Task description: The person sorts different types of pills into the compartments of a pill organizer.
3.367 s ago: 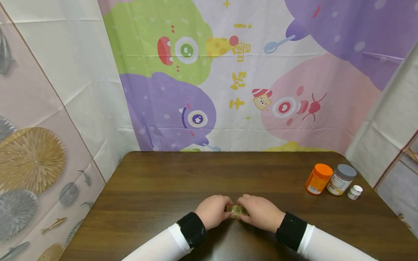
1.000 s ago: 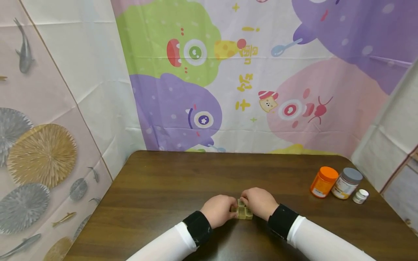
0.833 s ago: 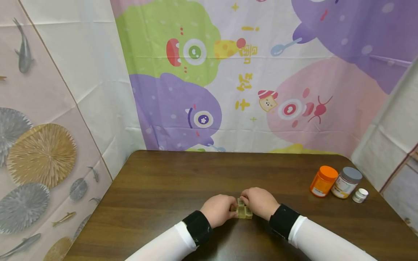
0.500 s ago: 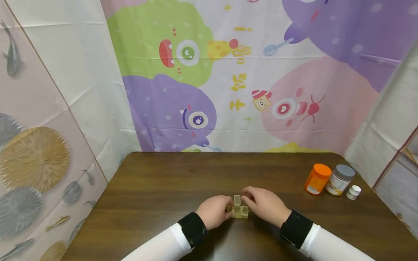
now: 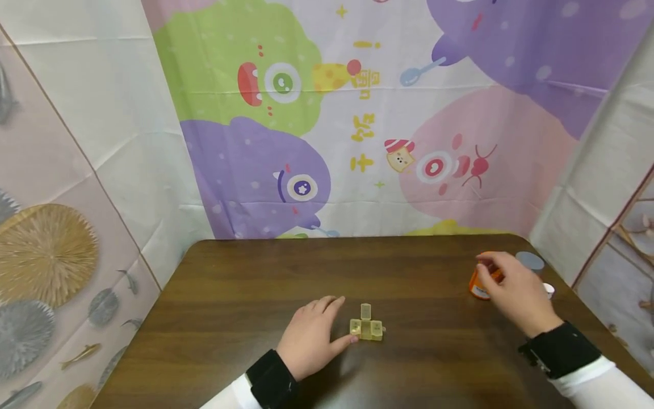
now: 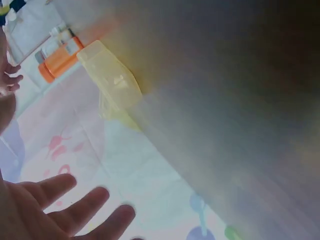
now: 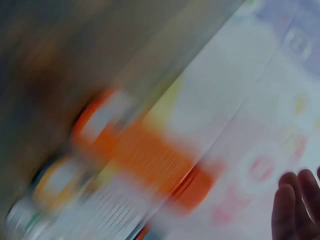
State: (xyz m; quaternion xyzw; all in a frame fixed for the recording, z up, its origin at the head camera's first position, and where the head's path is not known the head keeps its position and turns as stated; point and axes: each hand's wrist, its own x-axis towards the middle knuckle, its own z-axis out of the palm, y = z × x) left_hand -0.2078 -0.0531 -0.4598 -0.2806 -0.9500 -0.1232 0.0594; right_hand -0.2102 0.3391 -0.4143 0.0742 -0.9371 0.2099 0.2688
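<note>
A small translucent yellow pill box [image 5: 376,335] sits on the table, its middle lid [image 5: 365,311] swung up and back. Just left of it my left hand [image 5: 309,338] has its fingers spread, the thumb tip at the box's front left corner; whether it touches, I cannot tell. In the left wrist view the pill box [image 6: 112,77] lies beyond the loose fingers [image 6: 80,212]. My right hand [image 5: 518,295] is at the orange bottle [image 5: 477,288], thumb and fingers apart in front of it and partly hiding it. The right wrist view shows the bottle [image 7: 155,155] blurred, apart from the fingers [image 7: 300,210].
Behind my right hand stand a jar with a grey lid [image 5: 529,261] and a small white bottle [image 5: 549,290], both partly hidden. A brown wooden table [image 5: 245,295] lies below, with a cartoon cloth [image 5: 306,142] hanging behind its far edge.
My right hand has left the pill box and moved right to the orange bottle. The middle lid has come up. My left hand has loosened from the box and shifted left.
</note>
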